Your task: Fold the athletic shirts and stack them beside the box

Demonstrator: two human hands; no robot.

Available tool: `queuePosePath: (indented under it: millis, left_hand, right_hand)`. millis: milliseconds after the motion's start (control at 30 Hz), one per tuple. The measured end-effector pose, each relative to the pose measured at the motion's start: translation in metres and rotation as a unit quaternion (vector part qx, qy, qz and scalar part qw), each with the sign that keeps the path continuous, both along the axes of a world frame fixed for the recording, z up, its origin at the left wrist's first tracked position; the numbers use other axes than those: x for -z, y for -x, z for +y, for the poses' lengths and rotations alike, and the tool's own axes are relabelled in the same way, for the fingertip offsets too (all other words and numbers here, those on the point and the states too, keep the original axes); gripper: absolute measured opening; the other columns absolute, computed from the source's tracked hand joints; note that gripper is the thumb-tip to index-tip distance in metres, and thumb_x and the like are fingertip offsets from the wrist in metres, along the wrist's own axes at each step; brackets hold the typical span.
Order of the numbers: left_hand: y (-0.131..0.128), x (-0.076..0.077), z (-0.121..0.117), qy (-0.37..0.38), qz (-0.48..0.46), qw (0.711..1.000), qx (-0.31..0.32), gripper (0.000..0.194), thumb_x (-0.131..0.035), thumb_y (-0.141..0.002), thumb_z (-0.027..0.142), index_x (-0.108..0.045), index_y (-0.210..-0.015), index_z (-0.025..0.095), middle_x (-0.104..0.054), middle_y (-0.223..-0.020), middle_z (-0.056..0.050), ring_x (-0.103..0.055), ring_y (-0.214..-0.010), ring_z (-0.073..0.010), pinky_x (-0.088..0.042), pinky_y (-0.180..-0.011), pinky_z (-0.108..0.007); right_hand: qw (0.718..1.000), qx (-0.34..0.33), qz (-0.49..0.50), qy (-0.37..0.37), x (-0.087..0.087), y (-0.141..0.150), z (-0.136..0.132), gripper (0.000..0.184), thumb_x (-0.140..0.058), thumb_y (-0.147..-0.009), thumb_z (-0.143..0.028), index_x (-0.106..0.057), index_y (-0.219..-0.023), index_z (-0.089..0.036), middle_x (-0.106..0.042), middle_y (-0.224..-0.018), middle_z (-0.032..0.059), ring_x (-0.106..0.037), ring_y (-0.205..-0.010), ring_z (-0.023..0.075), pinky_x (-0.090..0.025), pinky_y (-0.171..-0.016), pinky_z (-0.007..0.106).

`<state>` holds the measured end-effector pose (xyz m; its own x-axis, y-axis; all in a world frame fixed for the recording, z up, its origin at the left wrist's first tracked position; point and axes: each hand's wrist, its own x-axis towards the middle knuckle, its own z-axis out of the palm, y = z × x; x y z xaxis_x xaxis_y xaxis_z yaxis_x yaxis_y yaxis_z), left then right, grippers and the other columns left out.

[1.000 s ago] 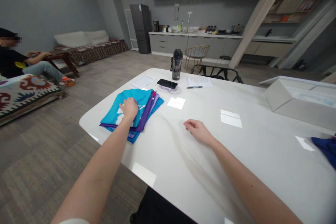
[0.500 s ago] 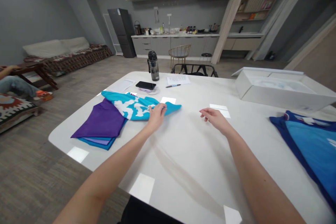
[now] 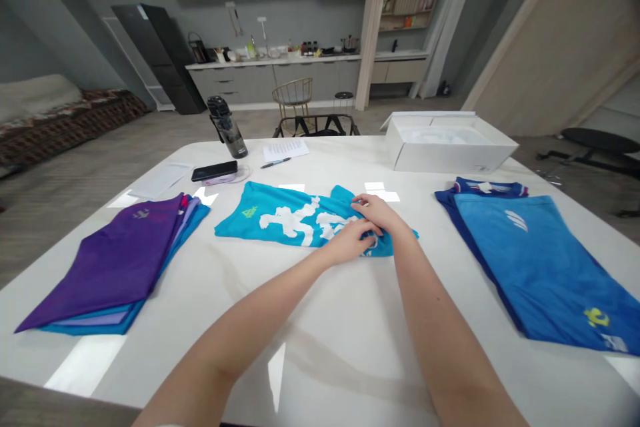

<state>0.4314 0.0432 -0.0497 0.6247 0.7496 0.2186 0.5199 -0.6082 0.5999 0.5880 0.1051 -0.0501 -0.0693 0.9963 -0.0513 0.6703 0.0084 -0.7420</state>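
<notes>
A turquoise shirt with white print and a small green logo lies folded lengthwise across the middle of the white table. My left hand is closed on its right part, fingers curled into the fabric. Just above and touching it, my right hand has its bent fingers on the same cloth. Their tips are partly hidden. On the left, a purple garment tops a stack of folded blue and lilac ones. A blue shirt with white and yellow marks lies over a navy garment at the right.
Behind the shirt are a black phone on a lilac object, a dark water bottle, a pen and printed paper. An open white box stands at the back right. A black chair is beyond the far edge.
The turquoise shirt has come off the left stack and moved right to mid-table with my left hand, uncovering the purple garment. My right hand has come onto the shirt. The view has turned right.
</notes>
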Motion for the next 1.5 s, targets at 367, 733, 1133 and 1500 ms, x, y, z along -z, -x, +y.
queuePosePath:
  millis: [367, 733, 1133, 1500]
  left_hand:
    - [0.101, 0.005, 0.06, 0.136, 0.234, 0.861, -0.43, 0.078, -0.031, -0.096, 0.071, -0.036, -0.16, 0.026, -0.025, -0.168, -0.023, -0.02, -0.151, -0.0547, -0.02, -0.103, -0.086]
    - [0.068, 0.038, 0.112, 0.061, 0.217, 0.938, -0.265, 0.08, -0.027, -0.092, 0.08, -0.038, -0.159, 0.038, -0.024, -0.17, -0.009, -0.007, -0.157, -0.047, 0.001, -0.111, -0.084]
    - [0.02, 0.045, 0.15, -0.108, 0.228, 0.966, -0.06, 0.06, -0.024, -0.104, 0.061, -0.042, -0.156, 0.038, -0.032, -0.168, -0.007, -0.024, -0.155, -0.0378, -0.012, -0.119, -0.073]
    - [0.009, 0.028, 0.105, -0.029, 0.166, 0.977, -0.129, 0.061, -0.032, -0.102, 0.062, -0.062, -0.14, 0.024, -0.048, -0.158, -0.012, -0.035, -0.151, -0.0348, -0.011, -0.123, -0.067]
  right_hand:
    - [0.977, -0.081, -0.18, 0.083, -0.02, 0.006, -0.014, 0.052, -0.072, -0.085, -0.022, -0.062, -0.135, -0.021, -0.07, -0.119, 0.0094, -0.067, -0.099, 0.0224, -0.049, -0.083, 0.026]
    - [0.932, -0.088, -0.112, 0.333, -0.029, 0.024, -0.027, 0.037, -0.072, -0.077, -0.014, -0.058, -0.11, -0.019, -0.069, -0.075, 0.0037, -0.07, -0.062, 0.021, -0.056, -0.056, 0.029]
    - [0.847, -0.249, -0.068, 0.464, -0.033, 0.043, -0.038, 0.021, -0.073, -0.081, -0.031, -0.07, -0.075, -0.011, -0.074, -0.069, 0.0049, -0.067, -0.053, 0.0135, -0.055, -0.052, 0.022]
    - [0.807, -0.393, -0.144, 0.416, -0.051, 0.084, -0.084, 0.035, -0.073, -0.083, -0.048, -0.078, -0.078, -0.014, -0.075, -0.072, 0.0012, -0.056, -0.051, 0.0088, -0.045, -0.056, 0.022]
